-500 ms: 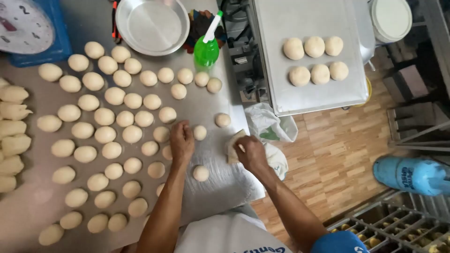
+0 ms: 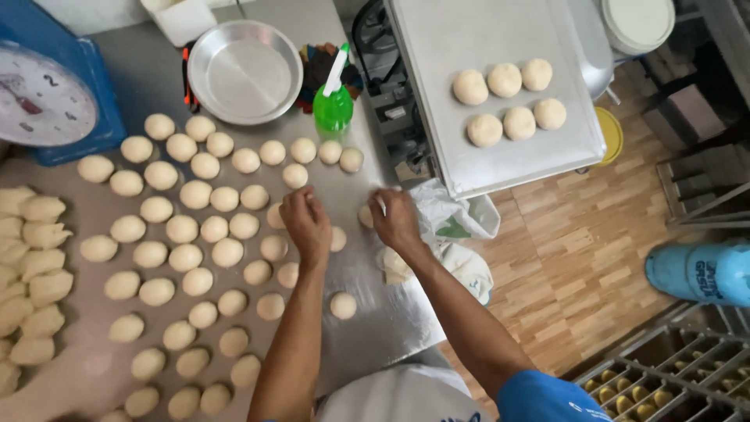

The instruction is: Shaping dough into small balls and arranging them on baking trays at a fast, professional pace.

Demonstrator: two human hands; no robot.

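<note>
lone dough ball [image 2: 342, 305] at 6 o'clock of hands | left hand [image 2: 306, 224] cupped shut over a dough piece on steel table [image 2: 367, 328] | right hand [image 2: 397, 220] closed on dough ball [image 2: 366, 216] | green spray bottle [image 2: 333, 101] at 12 | tray [image 2: 500, 168] with six balls at 1

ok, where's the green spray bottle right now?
Head view: the green spray bottle stands at the table's far edge, just right of the round metal pan, above the top row of dough balls.

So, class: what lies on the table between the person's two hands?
In the head view, only bare metal table lies between the left hand and the right hand; a dough ball sits against the right hand.
</note>
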